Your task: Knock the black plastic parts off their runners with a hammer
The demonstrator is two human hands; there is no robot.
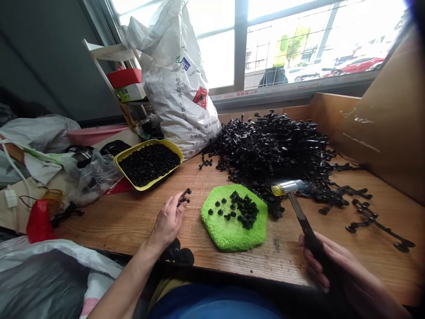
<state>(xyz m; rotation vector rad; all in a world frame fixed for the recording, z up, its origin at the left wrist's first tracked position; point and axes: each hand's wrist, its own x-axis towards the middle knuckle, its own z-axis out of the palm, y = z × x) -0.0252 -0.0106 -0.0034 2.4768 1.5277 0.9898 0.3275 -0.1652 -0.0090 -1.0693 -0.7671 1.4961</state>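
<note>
My left hand (168,219) is closed on a small branched black plastic piece (184,198), just left of the green cloth pad (212,232). Loose black plastic parts with round heads (247,210) lie on the pad, heaped toward its right side. In my right hand (320,261) is a mallet (300,212) with a dark handle, a metal-coloured head and a yellowish face. The fingers are wrapped round the grip, and the head is raised near the big pile of black branched mouldings (275,150).
A yellow tray (144,188) of small black pieces stands at the left, beside a tall white printed sack (175,84). Branched mouldings (372,217) spread on the right near a cardboard panel (381,97). Plastic bags (93,173) and a red item (40,221) crowd the far left.
</note>
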